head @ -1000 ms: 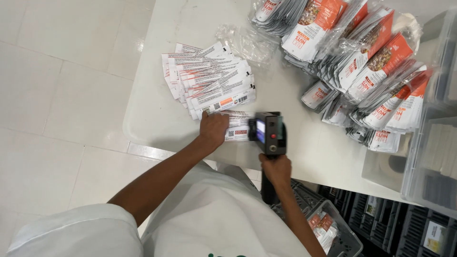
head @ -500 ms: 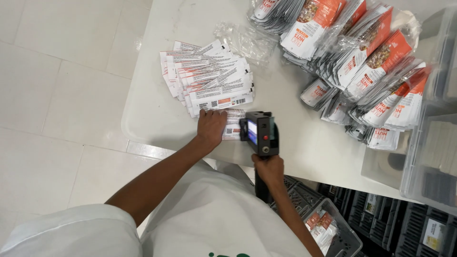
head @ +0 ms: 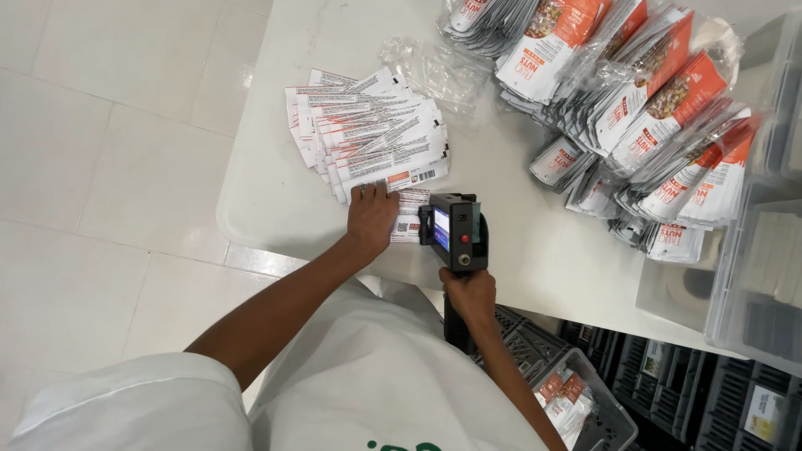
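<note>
While the left hand (head: 372, 215) lies flat with fingers together on a single white pouch (head: 411, 214) at the near edge of the table (head: 267, 200), the right hand (head: 470, 295) is wrapped tightly around the dark handle of a handheld printer (head: 455, 231). That pouch lies just under and to the right of the left palm, its free end touching the printer's boxy black head, which shows a small lit screen and a red button on top. Just beyond the left fingertips, a fanned stack of pouches (head: 372, 134) spreads out, flat, glossy and printed with fine lines and orange bars. Further right sits a heap of orange-and-white pouches (head: 635, 100), shiny and overlapping, with a crumpled clear plastic bag (head: 434, 71) between the two piles. Down by the right forearm, a grey slatted crate (head: 576, 401) holds a few more pouches.
</note>
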